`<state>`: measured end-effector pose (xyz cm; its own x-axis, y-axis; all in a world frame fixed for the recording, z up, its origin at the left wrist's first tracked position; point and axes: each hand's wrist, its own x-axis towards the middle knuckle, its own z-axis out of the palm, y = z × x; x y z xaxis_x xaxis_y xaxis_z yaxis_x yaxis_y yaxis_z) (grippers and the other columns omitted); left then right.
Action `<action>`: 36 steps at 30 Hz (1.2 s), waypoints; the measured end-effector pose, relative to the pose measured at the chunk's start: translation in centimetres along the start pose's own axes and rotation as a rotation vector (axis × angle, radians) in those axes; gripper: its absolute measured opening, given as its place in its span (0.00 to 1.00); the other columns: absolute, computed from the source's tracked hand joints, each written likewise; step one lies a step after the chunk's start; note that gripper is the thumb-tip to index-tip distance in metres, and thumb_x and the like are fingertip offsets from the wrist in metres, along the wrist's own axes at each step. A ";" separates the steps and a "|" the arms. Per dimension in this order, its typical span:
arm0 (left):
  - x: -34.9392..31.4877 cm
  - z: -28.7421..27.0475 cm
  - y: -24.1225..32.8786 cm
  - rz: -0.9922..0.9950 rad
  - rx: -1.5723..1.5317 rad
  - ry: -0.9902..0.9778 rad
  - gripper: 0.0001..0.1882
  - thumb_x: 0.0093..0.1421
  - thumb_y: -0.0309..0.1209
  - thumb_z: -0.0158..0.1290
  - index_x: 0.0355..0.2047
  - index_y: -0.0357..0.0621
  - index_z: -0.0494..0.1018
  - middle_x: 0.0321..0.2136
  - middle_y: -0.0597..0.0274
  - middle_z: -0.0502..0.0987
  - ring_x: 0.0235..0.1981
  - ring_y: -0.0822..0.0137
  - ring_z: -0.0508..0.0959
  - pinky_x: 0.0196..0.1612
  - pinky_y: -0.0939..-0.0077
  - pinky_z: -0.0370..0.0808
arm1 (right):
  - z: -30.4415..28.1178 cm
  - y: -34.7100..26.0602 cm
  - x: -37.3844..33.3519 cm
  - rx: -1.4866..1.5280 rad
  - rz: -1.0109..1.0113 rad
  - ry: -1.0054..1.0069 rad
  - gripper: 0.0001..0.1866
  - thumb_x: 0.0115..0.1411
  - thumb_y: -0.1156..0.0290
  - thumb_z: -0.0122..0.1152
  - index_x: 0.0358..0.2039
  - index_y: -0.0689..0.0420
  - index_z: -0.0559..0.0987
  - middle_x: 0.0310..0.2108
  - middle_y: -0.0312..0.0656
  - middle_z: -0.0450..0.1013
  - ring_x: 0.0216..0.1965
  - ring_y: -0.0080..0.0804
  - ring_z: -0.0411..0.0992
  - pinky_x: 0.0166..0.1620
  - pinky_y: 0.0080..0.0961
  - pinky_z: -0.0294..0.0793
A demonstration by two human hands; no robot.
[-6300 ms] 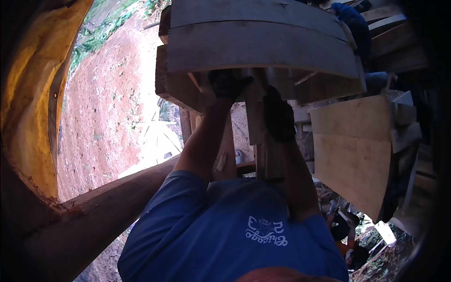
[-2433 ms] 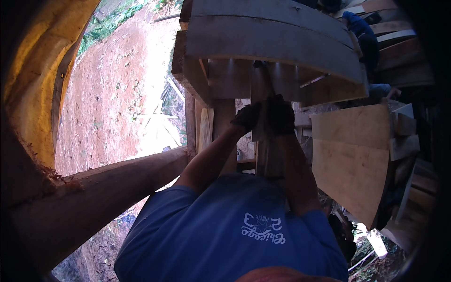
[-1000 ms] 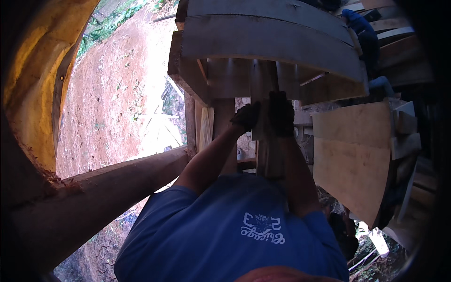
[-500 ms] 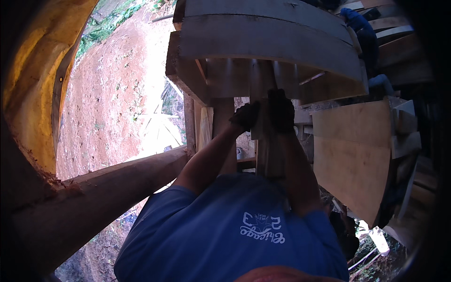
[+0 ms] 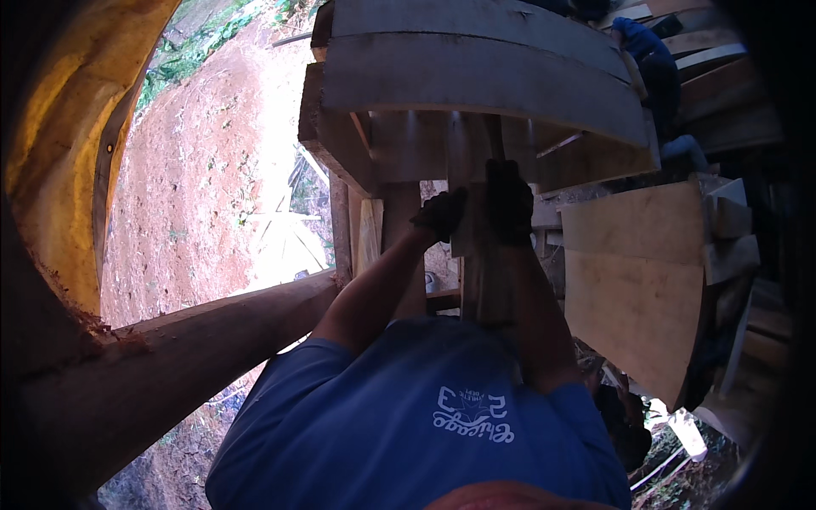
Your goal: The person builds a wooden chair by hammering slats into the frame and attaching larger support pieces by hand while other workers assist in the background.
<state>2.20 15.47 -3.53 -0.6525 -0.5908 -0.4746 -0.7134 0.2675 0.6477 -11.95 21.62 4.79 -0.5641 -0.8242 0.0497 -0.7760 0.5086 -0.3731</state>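
Observation:
Both of my hands wear dark gloves and are in front of my chest, below a box-like wooden crate (image 5: 476, 72). A narrow upright board (image 5: 459, 157) runs down from inside the crate. My left hand (image 5: 439, 215) is closed at this board's left edge, its fingertips hard to see in the shade. Just to the right, my right hand (image 5: 508, 204) is closed around a dark stick-like handle (image 5: 495, 136). The handle rises from the fist into the crate's shaded opening, and its upper end is hidden.
A thick wooden beam (image 5: 195, 340) slants across the left, beneath a yellow sheet (image 5: 51, 127). Right of me stands a wooden panel (image 5: 633, 293). Another person in a blue top (image 5: 639, 42) is at the upper right, near stacked boards (image 5: 731, 127). Bright sloping soil (image 5: 187, 195) lies outside.
My right hand and the handle have shifted very slightly. My left hand keeps nearly the same place at the board, and the view has tilted a little.

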 end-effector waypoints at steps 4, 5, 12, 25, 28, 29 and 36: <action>1.8 2.4 -3.7 0.109 0.113 0.092 0.27 0.76 0.48 0.29 0.52 0.46 0.73 0.47 0.38 0.81 0.49 0.40 0.82 0.53 0.45 0.78 | 2.4 3.3 1.5 -0.014 -0.219 -0.044 0.18 0.71 0.48 0.52 0.40 0.49 0.78 0.35 0.50 0.81 0.40 0.55 0.81 0.42 0.52 0.81; 3.6 3.7 -5.4 0.062 0.115 0.127 0.26 0.76 0.48 0.29 0.53 0.46 0.72 0.47 0.38 0.81 0.49 0.41 0.82 0.54 0.46 0.78 | 2.1 2.8 2.6 -0.030 -0.228 -0.039 0.17 0.71 0.49 0.52 0.40 0.49 0.78 0.34 0.49 0.81 0.40 0.54 0.81 0.42 0.52 0.81; 0.4 0.5 -1.1 0.108 0.131 0.049 0.25 0.75 0.48 0.30 0.56 0.48 0.70 0.48 0.38 0.80 0.50 0.41 0.81 0.56 0.46 0.77 | 2.3 3.6 0.4 -0.180 -0.298 -0.033 0.16 0.73 0.53 0.51 0.38 0.49 0.78 0.34 0.47 0.80 0.39 0.52 0.81 0.38 0.50 0.80; 5.7 6.5 -8.2 0.111 0.233 0.111 0.61 0.30 0.30 0.77 0.68 0.38 0.60 0.47 0.37 0.78 0.46 0.41 0.82 0.50 0.51 0.80 | 0.0 1.3 2.0 0.010 -0.155 0.025 0.16 0.72 0.51 0.53 0.35 0.47 0.77 0.30 0.45 0.80 0.34 0.50 0.82 0.34 0.46 0.81; 1.6 2.0 -3.4 0.189 0.322 0.023 0.47 0.44 0.34 0.67 0.65 0.37 0.62 0.46 0.38 0.79 0.48 0.40 0.82 0.50 0.51 0.80 | -2.2 -2.1 0.1 0.078 0.095 -0.021 0.16 0.72 0.52 0.50 0.37 0.50 0.77 0.34 0.49 0.80 0.39 0.53 0.81 0.39 0.48 0.81; 1.1 1.6 -3.4 0.179 0.280 0.049 0.33 0.57 0.39 0.57 0.61 0.38 0.65 0.45 0.39 0.80 0.48 0.39 0.82 0.50 0.50 0.81 | -2.2 -2.8 -0.1 0.123 0.182 -0.039 0.16 0.72 0.53 0.49 0.38 0.51 0.77 0.35 0.51 0.80 0.42 0.55 0.81 0.41 0.50 0.81; 1.7 1.9 -3.5 0.217 0.282 0.116 0.21 0.71 0.41 0.44 0.57 0.41 0.68 0.44 0.41 0.81 0.47 0.40 0.83 0.50 0.47 0.81 | -0.7 2.2 1.4 -0.080 -0.217 -0.038 0.16 0.72 0.51 0.51 0.40 0.48 0.78 0.34 0.47 0.77 0.39 0.48 0.80 0.39 0.46 0.80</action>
<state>3.09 15.05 -7.70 -0.7746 -0.5753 -0.2628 -0.6144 0.5857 0.5287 -14.70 21.76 4.70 -0.3720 -0.9243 0.0849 -0.8986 0.3357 -0.2826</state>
